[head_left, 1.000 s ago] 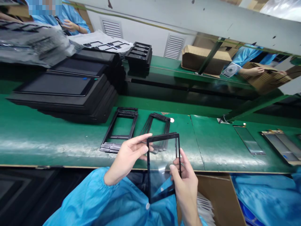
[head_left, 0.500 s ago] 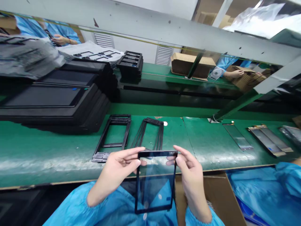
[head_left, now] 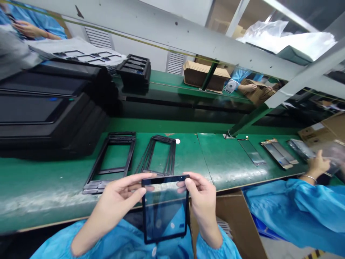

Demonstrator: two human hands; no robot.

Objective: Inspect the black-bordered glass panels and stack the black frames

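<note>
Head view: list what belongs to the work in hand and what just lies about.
Work in hand:
clear black-edged panel, held by left hand and right hand
probably the black frames beyond it

Apparently just lying about:
white plastic sheeting, upper right
corrugated cardboard at the back

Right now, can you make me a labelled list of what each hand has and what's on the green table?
Left hand: pinches the panel near its upper left corner
Right hand: pinches it near the upper right corner
Panel: see-through, black border
Green table: black frames ahead of the hands, dark stack on the left
</note>
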